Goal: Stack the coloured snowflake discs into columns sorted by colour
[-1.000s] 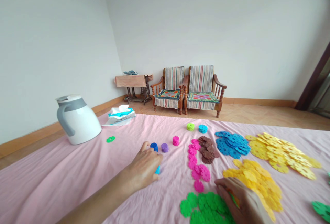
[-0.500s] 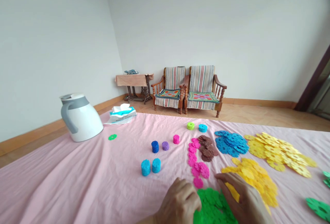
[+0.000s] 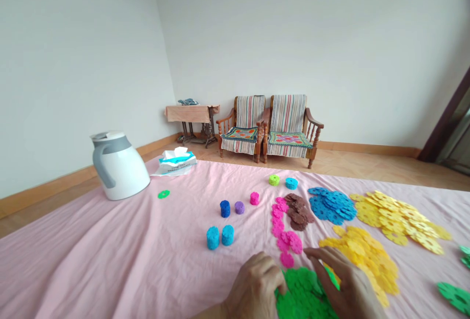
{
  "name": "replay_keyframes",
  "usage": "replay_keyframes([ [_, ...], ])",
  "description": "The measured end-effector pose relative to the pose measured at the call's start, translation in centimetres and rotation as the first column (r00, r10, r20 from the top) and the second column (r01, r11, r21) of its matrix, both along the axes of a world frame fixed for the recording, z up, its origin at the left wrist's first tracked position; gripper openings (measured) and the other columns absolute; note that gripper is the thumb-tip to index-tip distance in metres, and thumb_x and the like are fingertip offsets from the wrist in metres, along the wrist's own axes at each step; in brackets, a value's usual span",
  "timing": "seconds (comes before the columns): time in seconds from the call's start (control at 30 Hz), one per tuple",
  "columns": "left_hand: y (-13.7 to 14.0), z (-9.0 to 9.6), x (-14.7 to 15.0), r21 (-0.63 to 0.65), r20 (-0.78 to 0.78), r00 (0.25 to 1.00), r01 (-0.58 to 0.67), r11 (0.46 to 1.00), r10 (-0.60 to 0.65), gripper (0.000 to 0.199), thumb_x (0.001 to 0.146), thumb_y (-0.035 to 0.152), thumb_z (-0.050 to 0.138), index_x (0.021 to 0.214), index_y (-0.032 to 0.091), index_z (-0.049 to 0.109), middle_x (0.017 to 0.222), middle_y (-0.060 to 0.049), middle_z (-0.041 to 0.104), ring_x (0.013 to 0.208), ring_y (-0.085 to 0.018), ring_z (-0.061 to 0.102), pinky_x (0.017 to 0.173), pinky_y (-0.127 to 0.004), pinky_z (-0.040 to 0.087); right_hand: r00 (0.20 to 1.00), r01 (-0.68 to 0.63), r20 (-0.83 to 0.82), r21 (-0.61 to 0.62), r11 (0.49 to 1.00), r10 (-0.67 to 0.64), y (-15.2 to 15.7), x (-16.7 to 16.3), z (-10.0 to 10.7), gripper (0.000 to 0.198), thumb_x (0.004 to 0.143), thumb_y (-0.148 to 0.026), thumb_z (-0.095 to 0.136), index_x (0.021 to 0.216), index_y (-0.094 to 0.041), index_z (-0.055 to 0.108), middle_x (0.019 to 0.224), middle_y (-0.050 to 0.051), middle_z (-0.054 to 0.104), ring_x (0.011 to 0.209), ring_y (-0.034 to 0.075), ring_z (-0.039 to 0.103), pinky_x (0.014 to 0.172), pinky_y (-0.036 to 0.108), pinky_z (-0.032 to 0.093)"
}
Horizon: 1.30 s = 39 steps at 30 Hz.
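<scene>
My left hand (image 3: 255,284) is at the left edge of a pile of green snowflake discs (image 3: 303,294), its fingers curled down. Whatever its fingertips hold, if anything, is hidden. On the pile's other side my right hand (image 3: 345,282) reaches in with fingers stretched and the thumb apart. Green shows in the gap between its thumb and fingers. Pink discs (image 3: 288,243) lie just beyond the hands, and a heap of orange-yellow discs (image 3: 363,255) spreads beside my right hand.
Stacked discs stand to the left: light blue (image 3: 213,238), dark blue (image 3: 225,208) and purple (image 3: 239,208). Brown (image 3: 298,211), blue (image 3: 332,205) and yellow discs (image 3: 398,218) lie farther back. A white jug (image 3: 127,172) and tissue pack (image 3: 177,162) stand at the far left.
The whole view has shifted slightly, moving the table things a little rightward. Green now shows between my right thumb and fingers, where yellow was seen before. Both hands remain at the green pile.
</scene>
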<state>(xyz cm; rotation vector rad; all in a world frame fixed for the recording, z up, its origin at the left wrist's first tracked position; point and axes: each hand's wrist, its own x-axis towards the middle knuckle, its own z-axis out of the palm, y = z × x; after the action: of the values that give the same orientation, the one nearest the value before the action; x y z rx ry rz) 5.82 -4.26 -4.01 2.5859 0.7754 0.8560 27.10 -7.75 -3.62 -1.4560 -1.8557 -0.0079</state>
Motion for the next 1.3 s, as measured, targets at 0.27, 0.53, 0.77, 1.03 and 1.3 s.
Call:
replay_keyframes([
  [0.27,1.4,6.2,-4.0,-0.073,0.146,0.954,-0.253,0.965,0.261,0.025,0.083,0.007,0.040,0.094,0.020,0.058,0.094,-0.006,0.059,0.093,-0.019,0.055,0.083,-0.032,0.044,0.984,-0.095,-0.160,-0.056,0.994,0.085,0.6,-3.7,2.4,0.024,0.090,-0.029,0.044,0.101,-0.023,0.065,0.096,0.005,0.072,0.088,0.017,0.067,0.076,0.025,0.052],
  [0.53,5.7,9.0,-13.0,-0.242,-0.223,0.934,-0.330,0.912,0.279,0.047,0.073,0.024,0.064,0.119,0.030,0.055,0.112,-0.001,0.058,0.092,-0.019,0.057,0.081,-0.030,0.046,0.972,-0.227,-0.122,-0.241,0.944,0.203,4.0,-8.6,1.8,0.039,0.081,-0.015,0.048,0.119,-0.010,0.054,0.107,0.013,0.066,0.093,0.020,0.063,0.083,0.035,0.050],
  [0.77,6.7,7.1,-12.5,-0.269,-0.327,0.939,-0.200,0.942,0.106,0.049,0.063,0.022,0.073,0.109,0.024,0.059,0.106,0.000,0.061,0.098,-0.022,0.055,0.083,-0.029,0.041,0.950,-0.305,-0.026,-0.310,0.901,0.313,7.1,-13.1,2.1,0.060,0.072,-0.008,0.056,0.130,0.000,0.045,0.121,0.019,0.059,0.111,0.023,0.055,0.098,0.033,0.041],
  [1.03,7.0,6.1,-12.4,-0.251,-0.340,0.931,-0.229,0.941,0.136,0.022,0.064,0.021,0.068,0.083,0.018,0.058,0.081,0.003,0.058,0.079,-0.017,0.054,0.070,-0.026,0.038,0.938,-0.305,0.058,-0.336,0.891,0.342,8.5,-15.6,2.6,0.064,0.068,-0.006,0.056,0.130,0.000,0.044,0.119,0.018,0.060,0.115,0.026,0.051,0.099,0.033,0.039],
  [1.3,7.3,5.6,-12.5,-0.297,-0.263,0.958,-0.196,0.935,0.117,0.017,0.064,0.018,0.067,0.077,0.018,0.057,0.080,0.002,0.059,0.074,-0.015,0.054,0.067,-0.025,0.039,0.914,-0.266,0.200,-0.366,0.892,0.354,8.6,-16.7,3.3,0.061,0.065,0.000,0.052,0.126,-0.005,0.047,0.102,0.016,0.065,0.095,0.028,0.060,0.081,0.036,0.048],
])
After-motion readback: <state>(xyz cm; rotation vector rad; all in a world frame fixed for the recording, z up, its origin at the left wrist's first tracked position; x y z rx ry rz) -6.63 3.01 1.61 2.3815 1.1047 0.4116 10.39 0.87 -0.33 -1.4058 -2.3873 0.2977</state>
